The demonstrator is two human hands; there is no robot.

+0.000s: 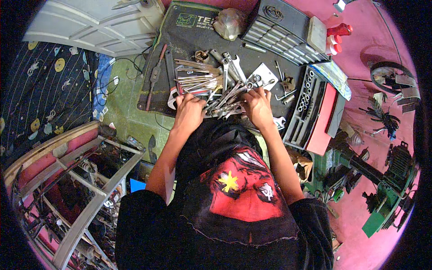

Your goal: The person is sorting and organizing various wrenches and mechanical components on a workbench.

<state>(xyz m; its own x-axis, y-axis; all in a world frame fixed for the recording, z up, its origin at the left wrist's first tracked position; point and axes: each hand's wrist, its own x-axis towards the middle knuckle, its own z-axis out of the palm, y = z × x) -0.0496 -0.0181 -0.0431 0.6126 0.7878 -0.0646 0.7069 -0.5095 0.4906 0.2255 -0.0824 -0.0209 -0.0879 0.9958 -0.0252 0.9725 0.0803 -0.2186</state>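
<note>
My left hand (190,111) rests at the near left side of a heap of metal wrenches (227,101), its fingers curled in. Whatever lies under those fingers is hidden. At the heap's right side, my right hand (258,109) is bent over the ends of some wrenches, closed, and what it grips cannot be made out. Left of the heap is a bundle of thin rods or screwdriver-like shafts (198,81). Two larger open-ended wrenches (237,67) lie above it. A red-marked wrench jaw (172,99) shows beside my left hand.
The tools lie on a dark mat (180,38) on the worktop. A grey drawer cabinet (281,38) stands at the far right, with a socket tray (306,96) nearer. A bagged bundle (229,23) sits at the back. A metal frame (85,220) fills the lower left.
</note>
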